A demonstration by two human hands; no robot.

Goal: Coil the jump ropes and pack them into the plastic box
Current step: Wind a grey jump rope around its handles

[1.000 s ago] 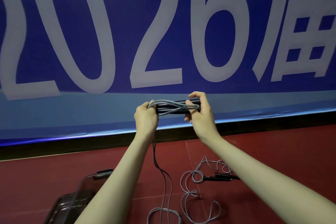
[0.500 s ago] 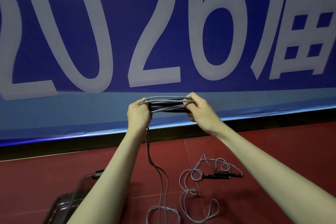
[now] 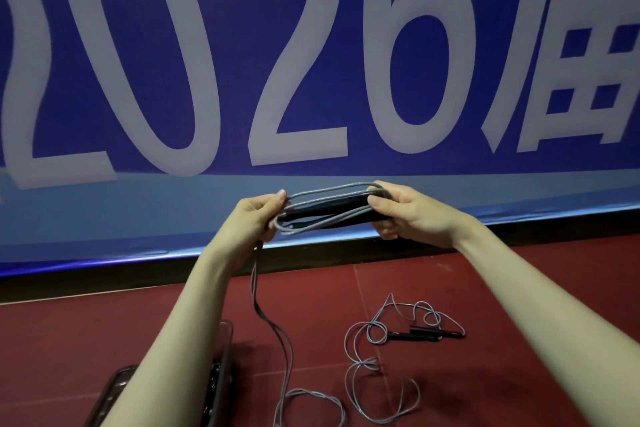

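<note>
Before the blue banner [image 3: 311, 45], handles [image 3: 329, 210] lie crosswise between both hands — left hand [image 3: 254, 218] pinches the cord loops, right hand [image 3: 408, 215] grips the handle ends — loose cord [image 3: 273, 322] hangs below the left

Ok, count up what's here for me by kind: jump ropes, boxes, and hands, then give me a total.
Jump ropes: 2, the held rope wound around its black handles, and the loose rope on the red floor.
Plastic boxes: 1, the plastic box, partly hidden by an arm.
Hands: 2, left hand and right hand.
Total: 5
</note>
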